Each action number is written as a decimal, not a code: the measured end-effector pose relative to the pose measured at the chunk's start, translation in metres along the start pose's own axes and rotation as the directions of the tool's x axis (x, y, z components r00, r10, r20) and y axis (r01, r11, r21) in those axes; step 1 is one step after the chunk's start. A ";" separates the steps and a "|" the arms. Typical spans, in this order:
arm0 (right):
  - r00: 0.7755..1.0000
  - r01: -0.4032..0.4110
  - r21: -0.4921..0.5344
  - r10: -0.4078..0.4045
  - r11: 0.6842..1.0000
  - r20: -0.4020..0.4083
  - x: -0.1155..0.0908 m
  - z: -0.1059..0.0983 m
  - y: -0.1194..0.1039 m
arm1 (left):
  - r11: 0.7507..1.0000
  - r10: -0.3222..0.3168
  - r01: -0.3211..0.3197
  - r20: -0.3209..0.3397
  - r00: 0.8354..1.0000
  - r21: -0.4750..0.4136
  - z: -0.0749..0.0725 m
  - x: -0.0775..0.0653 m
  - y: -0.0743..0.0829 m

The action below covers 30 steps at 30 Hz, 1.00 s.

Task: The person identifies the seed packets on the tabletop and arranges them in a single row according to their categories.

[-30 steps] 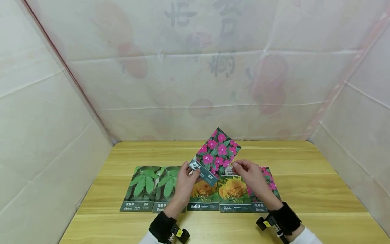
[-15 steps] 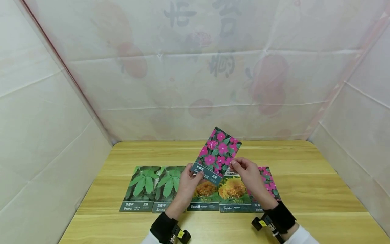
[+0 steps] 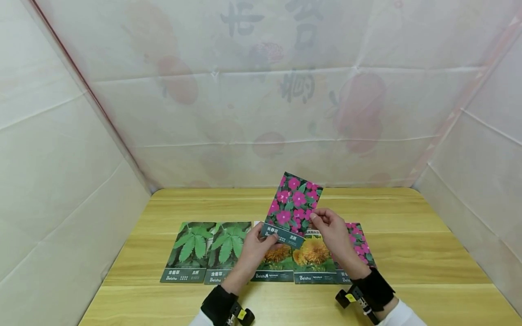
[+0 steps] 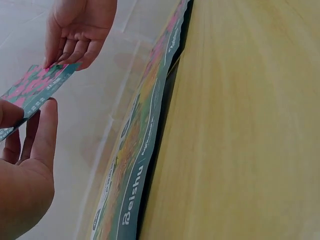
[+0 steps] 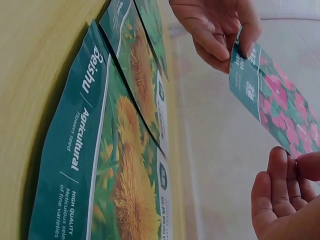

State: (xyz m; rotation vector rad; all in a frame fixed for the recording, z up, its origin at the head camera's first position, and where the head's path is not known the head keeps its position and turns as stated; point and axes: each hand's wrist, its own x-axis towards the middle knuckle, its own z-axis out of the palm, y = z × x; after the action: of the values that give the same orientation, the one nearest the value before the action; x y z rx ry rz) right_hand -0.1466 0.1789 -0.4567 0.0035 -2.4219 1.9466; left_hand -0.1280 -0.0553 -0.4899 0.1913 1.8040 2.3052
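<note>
Both hands hold up a seed packet (image 3: pixel 293 203) printed with pink flowers, tilted above the row on the table. My left hand (image 3: pixel 257 244) pinches its dark lower-left corner, thumb on the front. At its right edge, my right hand (image 3: pixel 332 231) pinches it between thumb and fingers. Below lie two packets with yellow flowers; the right one (image 3: pixel 314 253) is partly covered by the raised packet. In the right wrist view a yellow flower packet (image 5: pixel 125 175) shows "Agricultural" and "Flowers seed". Another pink flower packet (image 3: pixel 360 244) sits partly behind my right forearm.
Two green-leaf packets, the outer one (image 3: pixel 187 253) and its neighbour (image 3: pixel 224 249), make up the left end of the row. The wooden table (image 3: pixel 428 253) ends at a pale fabric wall (image 3: pixel 244 113), with more fabric on both sides.
The held packet has turned slightly more upright, and its lower end has shifted right along with my left hand. My right hand has moved slightly left and up, onto the packet's edge.
</note>
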 end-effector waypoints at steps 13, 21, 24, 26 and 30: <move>1.000 0.018 -0.096 -0.021 0.995 -0.023 -0.003 -0.018 -0.003 | 1.000 0.016 -0.016 0.015 1.000 0.008 -0.009 0.001 0.001; 0.998 -0.002 -0.181 -0.009 0.983 -0.061 -0.001 -0.042 0.000 | 0.987 0.154 -0.157 0.080 0.985 0.032 -0.031 0.006 -0.017; 0.996 0.020 -0.212 -0.038 0.977 -0.077 -0.003 -0.054 0.004 | 0.976 0.202 -0.208 0.089 0.975 0.057 -0.037 0.006 -0.018; 0.995 0.021 -0.239 -0.043 0.971 -0.089 -0.004 -0.063 0.007 | 0.973 0.217 -0.223 0.085 0.972 0.067 -0.040 0.005 -0.017; 0.993 -0.001 -0.284 -0.034 0.959 -0.117 -0.009 -0.081 0.011 | 0.974 0.205 -0.210 0.061 0.977 0.084 -0.046 0.002 -0.012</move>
State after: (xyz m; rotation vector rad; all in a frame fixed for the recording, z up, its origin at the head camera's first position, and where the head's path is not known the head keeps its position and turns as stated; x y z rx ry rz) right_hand -0.1361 0.2601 -0.4504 -0.0984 -2.5835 1.5263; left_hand -0.1397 -0.0951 -0.5132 0.4712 1.9463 2.3298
